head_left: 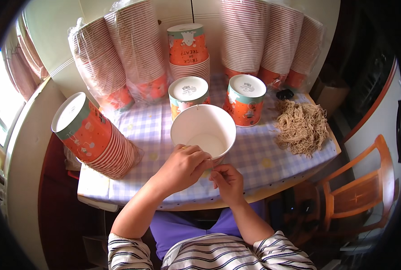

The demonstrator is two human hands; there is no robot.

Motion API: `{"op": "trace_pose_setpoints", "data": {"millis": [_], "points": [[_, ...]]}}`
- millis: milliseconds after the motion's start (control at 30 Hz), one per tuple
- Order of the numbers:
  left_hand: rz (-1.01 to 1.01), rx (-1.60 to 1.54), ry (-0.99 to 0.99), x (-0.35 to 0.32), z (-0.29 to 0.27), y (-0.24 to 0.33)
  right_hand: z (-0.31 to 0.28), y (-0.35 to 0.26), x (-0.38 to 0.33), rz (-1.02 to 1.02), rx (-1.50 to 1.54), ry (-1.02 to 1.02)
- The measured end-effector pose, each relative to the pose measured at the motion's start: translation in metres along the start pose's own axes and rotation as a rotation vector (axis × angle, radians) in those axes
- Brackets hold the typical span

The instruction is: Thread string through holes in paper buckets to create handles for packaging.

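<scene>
An open paper bucket (182, 128), white inside, stands upright in front of me near the table's front edge. A small bit of string shows at its far rim. My left hand (185, 164) lies over the near rim, with thumb and fingers pinched together. Just outside that rim, to the right and lower, my right hand (227, 181) pinches too. A thin pale string (212, 165) seems to run between the two sets of fingertips; how it meets the bucket is hidden behind my fingers.
Two upside-down buckets (246, 101) stand just beyond. A leaning stack of orange buckets (99, 141) is at left. Tall bagged stacks (244, 40) line the back. Tangled beige string (301, 128) lies at right on the checked tablecloth (153, 186). A wooden chair (355, 193) stands right.
</scene>
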State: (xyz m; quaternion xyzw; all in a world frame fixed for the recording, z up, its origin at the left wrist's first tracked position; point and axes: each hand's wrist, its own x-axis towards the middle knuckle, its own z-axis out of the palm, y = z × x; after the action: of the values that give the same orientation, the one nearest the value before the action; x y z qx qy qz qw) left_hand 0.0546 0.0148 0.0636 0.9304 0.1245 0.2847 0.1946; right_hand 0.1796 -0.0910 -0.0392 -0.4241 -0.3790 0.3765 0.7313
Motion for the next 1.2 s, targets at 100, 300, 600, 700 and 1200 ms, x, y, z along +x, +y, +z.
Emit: {"op": "trace_pose_setpoints", "data": {"millis": [100,300,600,700,1200], "points": [[-0.006,-0.001,-0.011,0.001,0.001,0.001,-0.002,0.004,0.003,-0.083,-0.156,-0.003],[-0.001,0.01,0.01,0.001,0.005,-0.002,0.0,0.006,0.01,-0.082,-0.364,0.063],[-0.013,0.164,-0.057,0.0,0.005,0.002,-0.004,0.007,0.005,-0.03,-0.241,0.056],[-0.014,0.155,-0.038,0.001,0.005,0.003,-0.006,0.008,0.005,-0.034,-0.267,0.054],[0.265,0.165,0.187,0.005,0.016,-0.004,-0.004,0.005,0.008,-0.039,-0.277,0.064]]}}
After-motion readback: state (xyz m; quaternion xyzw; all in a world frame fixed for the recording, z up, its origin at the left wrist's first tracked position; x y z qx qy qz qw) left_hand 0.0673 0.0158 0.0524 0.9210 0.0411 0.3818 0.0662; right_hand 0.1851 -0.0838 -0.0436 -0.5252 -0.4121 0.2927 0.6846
